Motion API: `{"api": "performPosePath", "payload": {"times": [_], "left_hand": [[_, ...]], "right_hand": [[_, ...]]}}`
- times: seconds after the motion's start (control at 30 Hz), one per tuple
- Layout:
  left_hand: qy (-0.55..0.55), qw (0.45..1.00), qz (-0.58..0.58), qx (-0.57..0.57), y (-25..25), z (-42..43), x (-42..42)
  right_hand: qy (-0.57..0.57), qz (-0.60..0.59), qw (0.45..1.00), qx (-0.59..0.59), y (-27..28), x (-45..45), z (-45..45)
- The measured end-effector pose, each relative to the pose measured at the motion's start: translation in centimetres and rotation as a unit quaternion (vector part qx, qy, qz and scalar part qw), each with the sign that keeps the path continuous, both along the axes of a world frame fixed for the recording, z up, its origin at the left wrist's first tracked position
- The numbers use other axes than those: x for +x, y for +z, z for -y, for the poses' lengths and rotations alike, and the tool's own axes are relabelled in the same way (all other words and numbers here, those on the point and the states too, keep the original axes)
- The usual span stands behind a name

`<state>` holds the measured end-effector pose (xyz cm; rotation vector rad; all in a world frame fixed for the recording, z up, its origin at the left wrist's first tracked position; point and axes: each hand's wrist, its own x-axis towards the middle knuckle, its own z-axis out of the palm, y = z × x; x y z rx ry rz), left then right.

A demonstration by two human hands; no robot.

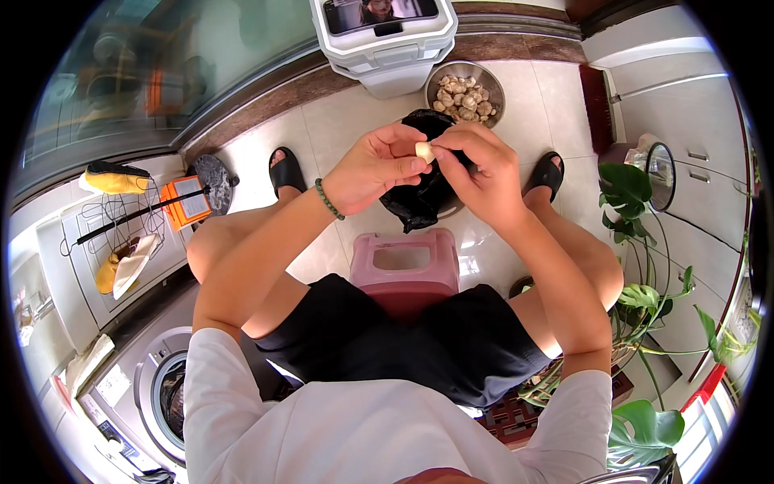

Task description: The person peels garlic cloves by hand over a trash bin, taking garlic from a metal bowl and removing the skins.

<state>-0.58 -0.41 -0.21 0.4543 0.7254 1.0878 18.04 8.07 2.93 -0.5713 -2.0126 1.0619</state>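
Note:
A pale peeled-looking garlic clove [424,152] is pinched between the thumb and fingers of my left hand [377,168], which wears a dark beaded bracelet. My right hand [486,171] is closed at the clove's right side, thumb and forefinger pressed together at its edge. Whether a bit of skin sits between those fingertips is too small to tell. Both hands are above a container lined with a black plastic bag [413,208], whose inside is mostly hidden. Just beyond them, a metal bowl [499,103] holds several garlic bulbs [463,100].
Between my knees stands a pink plastic stool [405,278]. A white lidded bin [387,60] carries a phone [379,14] at the far side. Leafy plants [637,298] are at right; a washing machine [145,371] and a wire rack [121,222] with shoes are at left.

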Motion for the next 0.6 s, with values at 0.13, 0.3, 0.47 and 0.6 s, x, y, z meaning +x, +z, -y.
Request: {"api": "performPosePath", "payload": {"times": [0.13, 0.3, 0.47, 0.6], "left_hand": [[0.005, 1.000, -0.007, -0.003, 0.13, -0.05, 0.05], [0.022, 1.000, -0.016, -0.005, 0.37, -0.07, 0.16], [0.018, 0.999, -0.035, 0.005, 0.02, -0.08, 0.03], [0.022, 0.999, -0.028, 0.006, 0.28, -0.11, 0.12]], "right_hand": [[-0.005, 0.005, 1.000, -0.001, -0.20, 0.00, 0.00], [-0.005, 0.000, 1.000, -0.004, 0.05, -0.04, -0.03], [-0.006, 0.006, 1.000, 0.016, -0.01, -0.16, 0.07], [-0.003, 0.010, 1.000, 0.010, -0.05, -0.13, 0.05]]}}
